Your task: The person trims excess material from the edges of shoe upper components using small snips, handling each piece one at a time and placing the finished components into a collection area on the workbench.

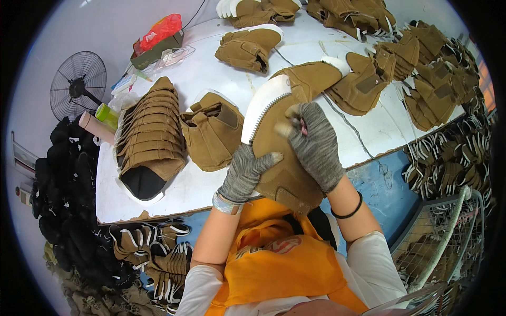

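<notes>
A brown suede shoe upper (291, 176) is held over the table's front edge, in front of my body. Along its far left side runs a curved white edge piece (266, 102), joined by dark zigzag stitches. My left hand (243, 176), in a grey knit glove, grips the upper's left side, thumb on top. Above the upper's right part is my right hand (315, 145), gloved alike, with curled fingers and smeared fingertips. A small reddish bit shows between those fingers; what it is stays unclear. Another brown upper (308, 79) lies just beyond.
On the white table (211, 195), a row of nested uppers (150, 131) and a single upper (213, 129) lie at left. More stacked uppers (437, 89) fill the right. A box (158, 50), a fan (78, 87) and a wire cart (437, 237) stand around.
</notes>
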{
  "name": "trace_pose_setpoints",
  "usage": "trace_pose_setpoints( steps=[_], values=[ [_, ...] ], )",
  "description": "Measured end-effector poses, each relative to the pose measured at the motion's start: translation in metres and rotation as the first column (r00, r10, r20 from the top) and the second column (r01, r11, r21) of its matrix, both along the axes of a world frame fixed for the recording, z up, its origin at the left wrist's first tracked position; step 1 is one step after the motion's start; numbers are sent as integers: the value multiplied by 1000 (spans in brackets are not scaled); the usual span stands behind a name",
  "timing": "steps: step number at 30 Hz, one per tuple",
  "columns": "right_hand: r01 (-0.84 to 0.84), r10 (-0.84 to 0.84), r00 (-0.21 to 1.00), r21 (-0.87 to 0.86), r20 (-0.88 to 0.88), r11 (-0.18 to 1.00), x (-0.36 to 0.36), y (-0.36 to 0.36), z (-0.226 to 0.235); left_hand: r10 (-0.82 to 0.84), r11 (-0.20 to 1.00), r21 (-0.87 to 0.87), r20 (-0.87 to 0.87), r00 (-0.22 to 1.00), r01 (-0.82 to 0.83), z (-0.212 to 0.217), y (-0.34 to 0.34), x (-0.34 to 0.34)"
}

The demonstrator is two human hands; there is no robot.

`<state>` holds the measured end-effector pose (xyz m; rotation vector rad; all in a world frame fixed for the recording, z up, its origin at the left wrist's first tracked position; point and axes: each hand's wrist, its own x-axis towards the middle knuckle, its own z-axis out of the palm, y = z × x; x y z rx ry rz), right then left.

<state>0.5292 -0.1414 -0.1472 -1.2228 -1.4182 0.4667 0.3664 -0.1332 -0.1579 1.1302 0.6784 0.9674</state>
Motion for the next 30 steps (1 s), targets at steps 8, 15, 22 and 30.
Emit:
trace_pose_setpoints(
  steps=[8,15,22,30],
  values=[
    [126,-130,988,48,86,991,13,-3,10,5,976,210,-276,961,55,-14,8,-5],
    [63,-142,883,186,447,981,33,-20,23,-65,994,-88,53,997,69,3,12,1],
    [-125,-3,729,138,684,983,39,-19,17,-47,995,-85,105,993,56,7,11,4],
    [-90,155,903,-176,401,980,37,-22,30,-64,994,-81,65,996,69,5,15,4]
  ],
)
